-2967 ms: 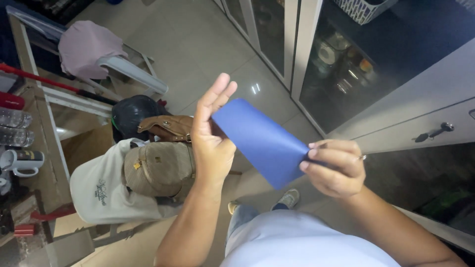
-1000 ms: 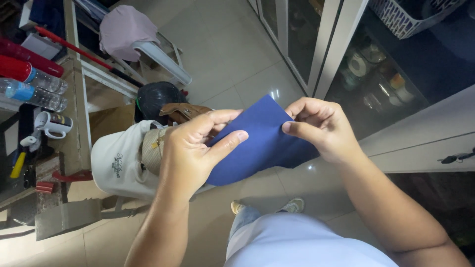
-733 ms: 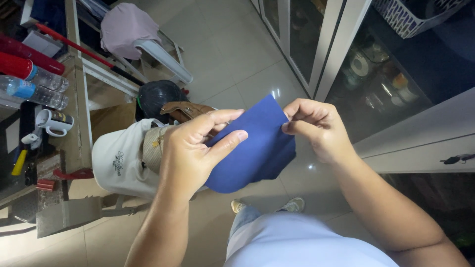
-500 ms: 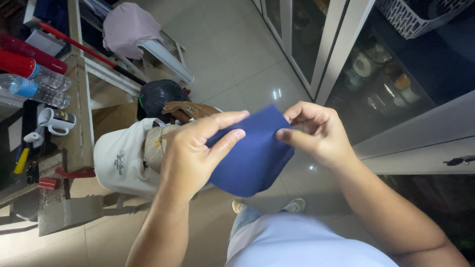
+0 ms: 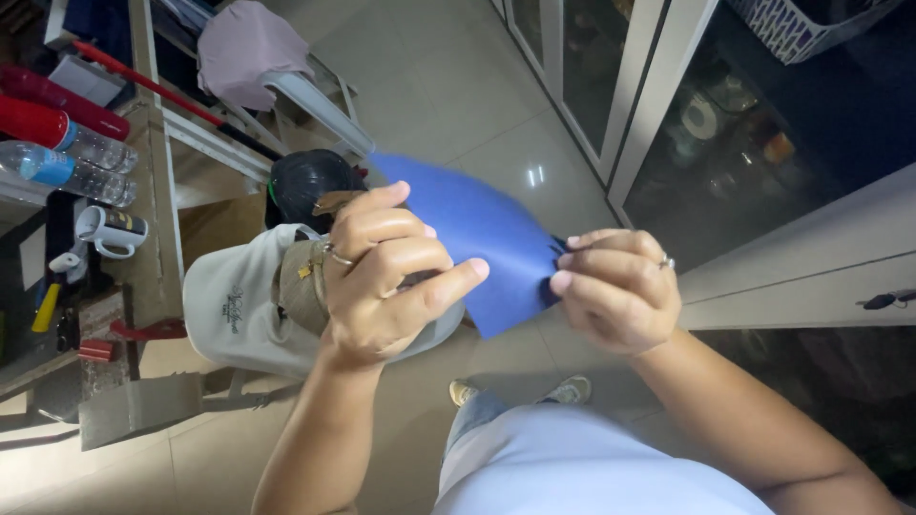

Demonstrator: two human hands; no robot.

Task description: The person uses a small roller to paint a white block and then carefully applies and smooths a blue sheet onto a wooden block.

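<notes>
- The blue sheet of paper (image 5: 482, 243) is hanging in mid-air in front of the person's chest, well above the tiled floor (image 5: 448, 86), tilted with one corner pointing up and away.
- It is looking flat, stiff and plain dark blue; at its right edge a few short slits or notches are showing, though they are too small to make out properly.
- The right hand (image 5: 611, 291) is pinching that right edge with curled fingertips pressed together on the paper.
- The left hand (image 5: 382, 272) is clamping the left part between thumb and fingers, index finger stretching across the face.
- Risk, as I judge it: both hands pulling apart could be tearing the sheet at the notched edge, since that is where it looks weakest.
- A tight left grip could be creasing the paper off line.
- If either pinch is loosening, the sheet could be slipping down toward the grey bag (image 5: 243, 310) just below, beside the shelf with a white mug (image 5: 110, 232) and water bottles (image 5: 67, 167).
</notes>
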